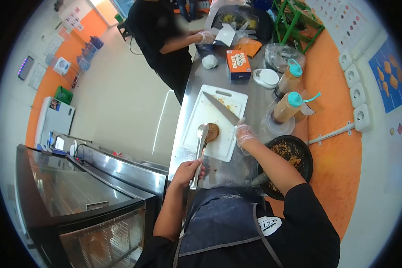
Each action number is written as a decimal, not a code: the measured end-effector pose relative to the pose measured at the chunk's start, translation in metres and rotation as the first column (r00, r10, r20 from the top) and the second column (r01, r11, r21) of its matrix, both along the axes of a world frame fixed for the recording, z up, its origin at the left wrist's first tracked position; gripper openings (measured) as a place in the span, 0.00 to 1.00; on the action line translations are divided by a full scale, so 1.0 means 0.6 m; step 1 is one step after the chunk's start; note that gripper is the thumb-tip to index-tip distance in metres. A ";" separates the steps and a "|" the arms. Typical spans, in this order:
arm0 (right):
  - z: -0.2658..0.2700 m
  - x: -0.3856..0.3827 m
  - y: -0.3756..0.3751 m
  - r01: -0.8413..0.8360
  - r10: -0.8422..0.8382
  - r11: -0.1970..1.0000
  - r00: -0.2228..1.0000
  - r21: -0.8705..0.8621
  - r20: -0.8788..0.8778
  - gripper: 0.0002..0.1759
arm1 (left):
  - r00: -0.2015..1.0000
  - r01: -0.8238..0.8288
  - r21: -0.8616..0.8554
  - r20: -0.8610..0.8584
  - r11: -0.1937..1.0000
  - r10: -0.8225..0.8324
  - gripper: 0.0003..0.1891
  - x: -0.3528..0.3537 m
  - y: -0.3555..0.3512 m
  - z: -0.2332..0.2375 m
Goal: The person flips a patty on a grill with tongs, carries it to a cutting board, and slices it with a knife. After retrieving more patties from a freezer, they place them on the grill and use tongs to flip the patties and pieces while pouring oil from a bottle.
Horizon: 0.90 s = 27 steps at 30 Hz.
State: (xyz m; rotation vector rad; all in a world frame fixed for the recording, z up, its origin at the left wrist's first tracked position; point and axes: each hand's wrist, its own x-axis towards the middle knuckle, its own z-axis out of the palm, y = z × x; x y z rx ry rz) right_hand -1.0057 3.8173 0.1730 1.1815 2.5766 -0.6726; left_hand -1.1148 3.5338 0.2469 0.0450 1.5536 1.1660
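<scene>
My left hand [189, 172] is bare and closed round metal tongs [200, 142]. The tongs' far end lies against a browned, breaded cutlet [212, 132] on a white cutting board [195, 105]. In a clear plastic glove, my right hand [244, 133] is wrapped round the handle of a large kitchen knife [219, 107]. The knife's blade slants over the upper part of the board, pointing away and to the left, apart from the cutlet. Its handle is mostly hidden by the glove. Brown crumbs [228, 104] are scattered near the blade.
Beside my right forearm sits a black pan [309, 166] of crumbs. Sauce bottles [286, 107], a white scale [266, 78] and an orange box [238, 64] stand beyond the board. A co-worker [156, 33] with gloved hands holds a white box [225, 35] at the far end.
</scene>
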 end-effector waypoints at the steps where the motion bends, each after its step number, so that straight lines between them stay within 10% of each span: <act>1: -0.010 0.000 -0.006 0.053 -0.053 0.999 0.998 0.000 -0.046 0.19 | 1.000 0.003 -0.002 -0.006 1.000 -0.003 0.20 -0.003 -0.004 -0.003; 10: 0.053 0.050 -0.070 0.054 -0.104 0.953 0.983 -0.299 -0.153 0.19 | 0.998 0.000 -0.108 -0.062 0.994 -0.007 0.22 -0.011 -0.026 0.044; 21: 0.052 0.065 -0.071 -0.085 0.033 0.965 0.977 -0.246 -0.209 0.17 | 0.992 0.024 -0.081 -0.119 0.996 -0.034 0.22 -0.012 -0.017 0.029; 24: 0.083 0.058 -0.049 0.096 -0.133 0.965 0.982 -0.244 -0.137 0.20 | 0.990 0.016 -0.073 -0.138 0.997 -0.026 0.21 -0.013 -0.017 0.035; 27: -0.021 0.065 -0.039 -0.008 -0.068 0.965 0.959 -0.264 -0.275 0.18 | 0.989 0.031 -0.064 -0.141 0.997 -0.040 0.21 -0.014 -0.020 0.027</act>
